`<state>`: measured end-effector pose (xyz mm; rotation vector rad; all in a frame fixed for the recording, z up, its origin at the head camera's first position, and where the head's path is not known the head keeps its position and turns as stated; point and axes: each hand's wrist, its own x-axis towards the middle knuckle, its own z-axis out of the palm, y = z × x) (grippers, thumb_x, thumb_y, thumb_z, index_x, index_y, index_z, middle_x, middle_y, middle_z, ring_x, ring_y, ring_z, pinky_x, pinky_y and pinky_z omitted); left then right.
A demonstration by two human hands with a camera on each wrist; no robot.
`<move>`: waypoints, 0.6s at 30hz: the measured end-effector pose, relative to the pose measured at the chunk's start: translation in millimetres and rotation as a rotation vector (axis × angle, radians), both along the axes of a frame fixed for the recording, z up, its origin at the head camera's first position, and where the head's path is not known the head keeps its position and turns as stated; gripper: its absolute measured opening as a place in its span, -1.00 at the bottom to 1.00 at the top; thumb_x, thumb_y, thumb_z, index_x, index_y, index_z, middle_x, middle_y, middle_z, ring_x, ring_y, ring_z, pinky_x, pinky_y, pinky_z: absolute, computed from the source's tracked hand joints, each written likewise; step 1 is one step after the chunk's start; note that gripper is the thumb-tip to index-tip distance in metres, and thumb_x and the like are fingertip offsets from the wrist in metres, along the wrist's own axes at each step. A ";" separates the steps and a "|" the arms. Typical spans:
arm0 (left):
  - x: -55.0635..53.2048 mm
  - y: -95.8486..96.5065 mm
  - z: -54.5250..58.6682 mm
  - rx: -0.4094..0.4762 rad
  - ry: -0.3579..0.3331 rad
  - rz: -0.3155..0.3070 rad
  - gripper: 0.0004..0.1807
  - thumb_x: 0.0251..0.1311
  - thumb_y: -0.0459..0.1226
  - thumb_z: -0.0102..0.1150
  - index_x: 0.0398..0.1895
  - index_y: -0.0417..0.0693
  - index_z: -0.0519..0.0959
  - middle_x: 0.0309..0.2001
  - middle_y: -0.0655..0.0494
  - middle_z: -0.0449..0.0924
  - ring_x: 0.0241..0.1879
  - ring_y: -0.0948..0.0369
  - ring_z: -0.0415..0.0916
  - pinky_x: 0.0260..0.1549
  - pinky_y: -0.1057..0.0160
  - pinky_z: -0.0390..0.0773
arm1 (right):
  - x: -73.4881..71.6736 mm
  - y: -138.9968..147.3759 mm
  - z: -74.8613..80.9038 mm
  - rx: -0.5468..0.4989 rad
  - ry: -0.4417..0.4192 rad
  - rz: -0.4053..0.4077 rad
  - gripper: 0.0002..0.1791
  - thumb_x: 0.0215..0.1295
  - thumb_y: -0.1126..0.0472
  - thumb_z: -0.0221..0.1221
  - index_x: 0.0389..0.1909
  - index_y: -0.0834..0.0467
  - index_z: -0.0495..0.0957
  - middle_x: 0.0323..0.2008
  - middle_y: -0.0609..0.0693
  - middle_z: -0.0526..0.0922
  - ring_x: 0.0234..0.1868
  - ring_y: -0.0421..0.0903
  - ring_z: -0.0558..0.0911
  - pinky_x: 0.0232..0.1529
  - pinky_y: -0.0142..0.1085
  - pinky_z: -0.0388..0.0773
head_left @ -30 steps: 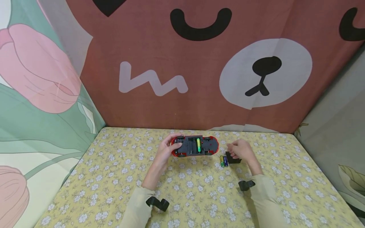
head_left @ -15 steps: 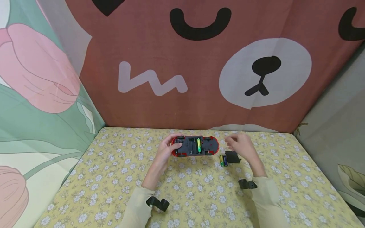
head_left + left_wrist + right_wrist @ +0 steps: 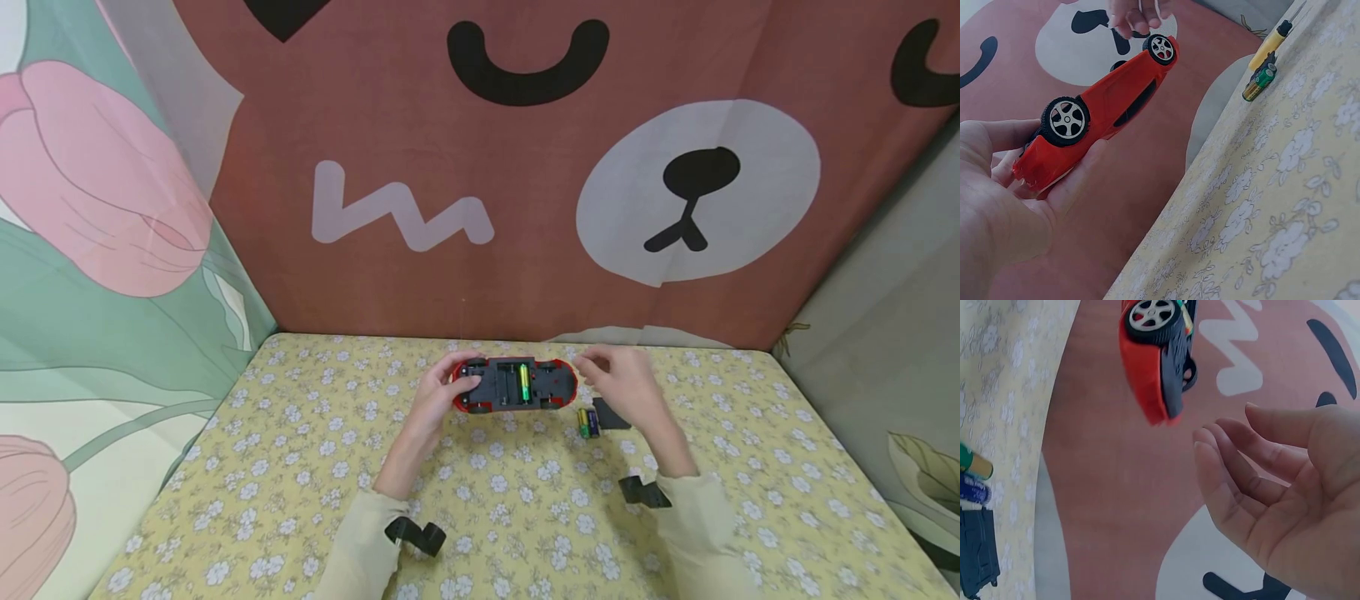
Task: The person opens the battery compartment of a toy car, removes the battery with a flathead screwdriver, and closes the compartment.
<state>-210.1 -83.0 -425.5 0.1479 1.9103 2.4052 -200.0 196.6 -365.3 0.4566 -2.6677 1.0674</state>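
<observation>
My left hand (image 3: 435,390) grips one end of a red toy car (image 3: 558,398), thumb across its black underside. The car is held bottom up above the table. In its uncovered battery compartment (image 3: 506,383) lies a green-and-gold battery (image 3: 524,382). Close to the car's other end is my right hand (image 3: 624,383), its fingers loosely bent and nothing between them in the right wrist view. Below that hand, a green-gold battery (image 3: 583,423) and a purple battery (image 3: 974,489) lie side by side on the cloth. Beside them sits a black battery cover (image 3: 613,415), partly hidden by the hand in the head view.
A yellow-handled screwdriver (image 3: 1271,45) lies on the table beyond the batteries in the left wrist view. Yellow flowered cloth (image 3: 480,517) covers the table. A printed bear curtain (image 3: 420,292) hangs behind its back edge.
My right hand has lifted away from the battery cover and moved left towards the car's end, uncovering more of the cover along the way. My left hand and the car have stayed nearly still.
</observation>
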 end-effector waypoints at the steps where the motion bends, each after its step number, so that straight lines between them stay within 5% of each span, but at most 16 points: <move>1: -0.2 0.1 -0.2 0.002 0.000 0.000 -0.55 0.29 -0.45 0.24 0.27 -0.23 0.57 0.25 -0.09 0.51 0.09 0.09 0.51 -0.09 0.28 0.62 | 1.0 -2.1 0.4 -0.004 0.010 0.006 -0.80 0.50 0.23 0.22 -0.13 0.28 0.74 -0.35 0.11 0.73 -0.42 -0.03 0.67 -0.38 -0.15 0.63; 9: 1.1 0.6 -0.3 0.008 0.001 -0.009 -0.55 0.29 -0.45 0.24 0.26 -0.22 0.58 0.27 -0.09 0.47 0.12 0.05 0.50 -0.07 0.28 0.62 | 8.4 -21.0 0.7 0.038 0.065 0.037 -0.85 0.43 0.30 0.29 -0.08 0.25 0.75 -0.21 0.09 0.76 -0.24 0.04 0.69 -0.28 -0.08 0.64; 18: 1.4 1.3 -0.7 -0.015 0.007 -0.018 -0.54 0.30 -0.43 0.24 0.28 -0.23 0.56 0.29 -0.10 0.46 0.08 0.07 0.55 -0.10 0.26 0.64 | 10.3 -36.5 -5.1 0.051 0.086 0.048 -0.87 0.37 0.34 0.33 -0.12 0.26 0.75 -0.22 0.09 0.72 -0.26 0.01 0.67 -0.31 -0.13 0.63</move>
